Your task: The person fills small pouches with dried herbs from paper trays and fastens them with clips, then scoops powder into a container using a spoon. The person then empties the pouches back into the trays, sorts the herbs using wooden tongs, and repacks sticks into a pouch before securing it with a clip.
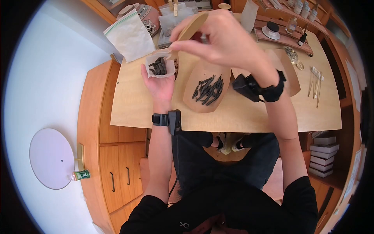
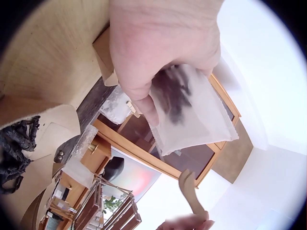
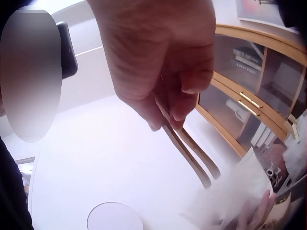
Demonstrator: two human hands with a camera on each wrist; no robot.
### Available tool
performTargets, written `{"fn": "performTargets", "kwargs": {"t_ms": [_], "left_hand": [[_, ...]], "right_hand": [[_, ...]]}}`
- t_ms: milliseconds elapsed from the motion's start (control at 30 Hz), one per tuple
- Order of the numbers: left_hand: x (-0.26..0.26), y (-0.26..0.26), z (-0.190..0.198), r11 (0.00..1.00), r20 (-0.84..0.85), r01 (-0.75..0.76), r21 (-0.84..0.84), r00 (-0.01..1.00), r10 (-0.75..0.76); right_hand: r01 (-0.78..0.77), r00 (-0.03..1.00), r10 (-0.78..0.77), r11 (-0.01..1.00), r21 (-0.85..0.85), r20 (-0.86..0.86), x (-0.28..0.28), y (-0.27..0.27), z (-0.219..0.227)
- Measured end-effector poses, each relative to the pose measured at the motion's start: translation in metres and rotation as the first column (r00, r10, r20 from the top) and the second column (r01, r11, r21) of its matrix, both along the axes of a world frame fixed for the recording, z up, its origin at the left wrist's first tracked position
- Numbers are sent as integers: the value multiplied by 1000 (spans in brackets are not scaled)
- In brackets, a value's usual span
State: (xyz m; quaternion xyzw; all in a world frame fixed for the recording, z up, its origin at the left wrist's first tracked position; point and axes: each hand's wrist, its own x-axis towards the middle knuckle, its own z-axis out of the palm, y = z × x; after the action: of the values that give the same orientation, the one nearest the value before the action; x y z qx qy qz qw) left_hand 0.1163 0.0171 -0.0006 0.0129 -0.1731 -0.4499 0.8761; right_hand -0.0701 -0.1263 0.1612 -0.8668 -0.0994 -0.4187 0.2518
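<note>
My left hand [image 1: 161,89] holds up a small translucent white paper bag [image 2: 204,120], its thumb and fingers around the lower part. Dark, shrivelled dried pieces [image 1: 157,67] lie inside it. Above and to the right, my right hand [image 1: 230,45] pinches wooden tongs [image 3: 189,151] between thumb and fingers. In the head view the blurred tong tips are right at the bag's mouth; nothing shows between the two arms in the right wrist view. A brown paper tray [image 1: 202,109] on the table carries several dark dried strips [image 1: 210,90].
Another brown paper tray [image 1: 292,84] lies partly behind my right forearm. A white zip bag [image 1: 130,37] and a pink pot [image 1: 150,17] stand at the back left. Thin tools [image 1: 318,84] lie at the right, below a wooden rack [image 1: 284,41] with bottles.
</note>
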Motion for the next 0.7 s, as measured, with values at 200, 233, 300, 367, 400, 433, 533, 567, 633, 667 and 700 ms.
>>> {"fn": "performTargets", "kwargs": {"t_ms": [200, 233, 300, 367, 400, 433, 533, 567, 633, 667, 700], "left_hand": [[-5, -2, 8, 999, -50, 37, -10, 998, -38], [-5, -3, 8, 999, -83, 20, 30, 996, -17], [-4, -3, 9, 999, -103, 34, 31, 994, -31], [-4, -3, 9, 999, -124, 43, 31, 992, -39], [-3, -3, 8, 999, -118, 30, 37, 993, -26], [-3, -3, 8, 999, -112, 17, 42, 994, -12], [-4, -2, 8, 998, -115, 56, 14, 992, -54], [-3, -2, 7, 998, -116, 55, 15, 992, -53], [-2, -2, 7, 996, -127, 82, -23, 988, -84], [-2, -2, 7, 996, -127, 81, -23, 988, -83], [-3, -2, 7, 998, -119, 67, -8, 991, -67]], "right_hand": [[-11, 835, -45, 995, -98, -549, -10, -25, -2], [-6, 835, -49, 995, -97, -548, -8, -27, -7], [-55, 727, -27, 994, -98, -686, 1, -30, -24], [-47, 723, -26, 995, -87, -690, 9, -33, -34], [-42, 719, -24, 996, -78, -695, 12, -34, -39], [-42, 718, -24, 996, -78, -695, 15, -34, -44], [-70, 704, 8, 996, -57, -710, 22, -34, -52], [-74, 677, 7, 996, -58, -736, 24, -34, -52], [-79, 648, 6, 995, -59, -762, 27, -34, -53], [-77, 669, -13, 993, -86, -743, 27, -35, -54], [-74, 689, -30, 991, -112, -724, 28, -35, -55]]}}
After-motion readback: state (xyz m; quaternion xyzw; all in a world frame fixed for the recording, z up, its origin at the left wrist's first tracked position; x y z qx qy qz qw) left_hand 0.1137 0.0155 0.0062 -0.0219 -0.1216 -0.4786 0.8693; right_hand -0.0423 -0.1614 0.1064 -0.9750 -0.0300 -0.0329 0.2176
